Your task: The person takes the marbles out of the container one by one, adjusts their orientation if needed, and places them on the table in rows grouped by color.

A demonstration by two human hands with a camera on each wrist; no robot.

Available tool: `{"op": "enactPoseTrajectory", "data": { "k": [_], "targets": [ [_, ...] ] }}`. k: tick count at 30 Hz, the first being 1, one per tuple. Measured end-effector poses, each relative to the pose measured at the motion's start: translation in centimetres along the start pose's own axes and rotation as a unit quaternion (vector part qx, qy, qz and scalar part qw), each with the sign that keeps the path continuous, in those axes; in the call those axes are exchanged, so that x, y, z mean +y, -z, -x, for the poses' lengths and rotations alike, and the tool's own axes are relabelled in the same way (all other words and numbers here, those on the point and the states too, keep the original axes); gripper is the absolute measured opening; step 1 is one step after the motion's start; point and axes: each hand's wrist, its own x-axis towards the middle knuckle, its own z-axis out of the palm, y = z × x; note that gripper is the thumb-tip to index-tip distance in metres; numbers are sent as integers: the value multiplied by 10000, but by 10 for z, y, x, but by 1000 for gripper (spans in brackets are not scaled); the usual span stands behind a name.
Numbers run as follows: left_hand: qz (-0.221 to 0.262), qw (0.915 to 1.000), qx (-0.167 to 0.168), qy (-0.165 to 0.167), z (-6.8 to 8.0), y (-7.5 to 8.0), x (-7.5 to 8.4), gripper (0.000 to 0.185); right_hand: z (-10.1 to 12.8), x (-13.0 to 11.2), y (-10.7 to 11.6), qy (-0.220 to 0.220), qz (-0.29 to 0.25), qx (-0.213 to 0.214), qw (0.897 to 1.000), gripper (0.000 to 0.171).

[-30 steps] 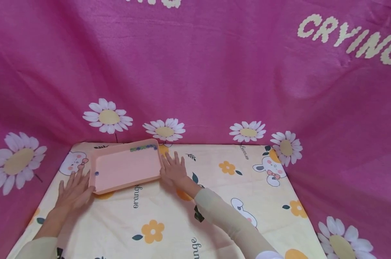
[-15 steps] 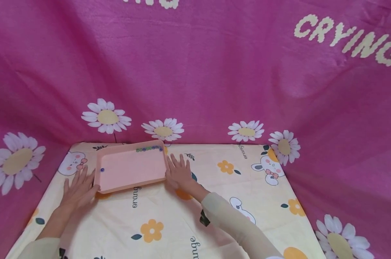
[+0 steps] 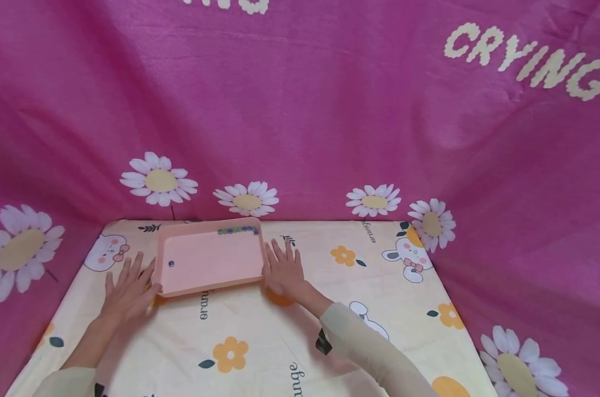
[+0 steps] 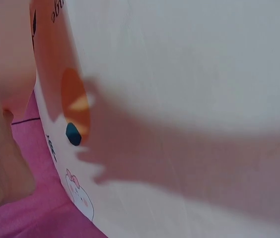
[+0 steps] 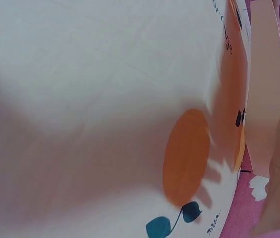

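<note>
A shallow pink tray (image 3: 205, 259) sits between my two hands, tilted slightly in the head view. Several small green and blue balls (image 3: 237, 230) line its far wall toward the right corner. A single dark blue ball (image 3: 171, 264) lies near the left end. My left hand (image 3: 128, 289), fingers straight and spread, presses the tray's left end, its thumb at the near corner. At the right end, my right hand (image 3: 285, 273) presses with its fingers also extended. Shadows of the tray and hands fall on the cloth in both wrist views.
A cream tablecloth (image 3: 260, 317) printed with orange flowers and rabbits covers the table. Close behind the tray hangs a magenta curtain (image 3: 300, 121) with daisies, which also runs along both sides.
Both hands have moved to the right together with the tray between them. The single ball remains near the left end, and the others stay along the far wall.
</note>
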Motion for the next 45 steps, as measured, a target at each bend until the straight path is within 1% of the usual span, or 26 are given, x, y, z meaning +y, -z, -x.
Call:
{"op": "enactPoseTrajectory", "data": {
  "k": [8, 13, 17, 22, 28, 33, 41, 45],
  "targets": [
    [-79, 10000, 0, -30, -2, -8, 9, 68, 9, 9, 0, -80, -87, -50, 9999, 56],
    [-93, 10000, -27, -9, -2, -14, 15, 68, 17, 15, -2, -107, -50, 2, 9999, 56],
    [-138, 9999, -48, -44, 0, -18, 20, 68, 23, 20, -4, -171, -96, -68, 9998, 57],
    [-66, 9999, -74, -103, 0, -21, 23, 68, 31, 24, -6, -216, -147, -153, 9995, 58],
    [-43, 9998, -61, -193, 1, -23, 29, 67, 39, 30, -8, -202, -352, -51, 9992, 58],
    [-56, 9996, 9, -265, 1, -27, 34, 66, 45, 36, -10, -241, -382, 21, 9990, 57],
    [-291, 9991, 76, -311, 2, -35, 43, 66, 55, 45, -13, -284, -234, 109, 9993, 57],
    [-387, 9987, 1, -320, 2, -37, 48, 66, 60, 49, -14, -298, -344, 157, 9988, 57]
  ]
}}
